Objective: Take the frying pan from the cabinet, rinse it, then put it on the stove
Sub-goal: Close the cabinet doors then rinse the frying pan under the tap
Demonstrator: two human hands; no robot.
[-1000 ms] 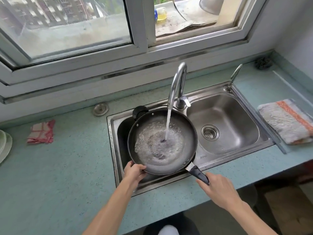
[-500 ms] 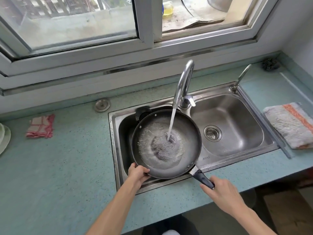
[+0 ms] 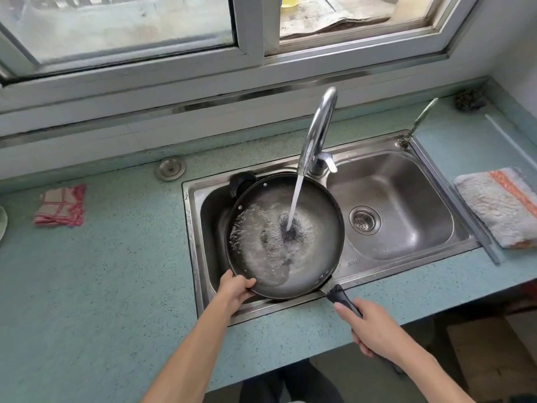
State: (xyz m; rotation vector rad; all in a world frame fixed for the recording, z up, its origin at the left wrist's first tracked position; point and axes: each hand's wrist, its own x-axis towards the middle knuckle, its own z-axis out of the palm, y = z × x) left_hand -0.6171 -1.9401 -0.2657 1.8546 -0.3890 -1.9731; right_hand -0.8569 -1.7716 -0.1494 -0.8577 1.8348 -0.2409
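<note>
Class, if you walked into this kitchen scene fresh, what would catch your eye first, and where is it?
The black frying pan held over the left sink basin, with tap water splashing into it. The left hand grips its near rim, and the right hand holds its handle.
</note>
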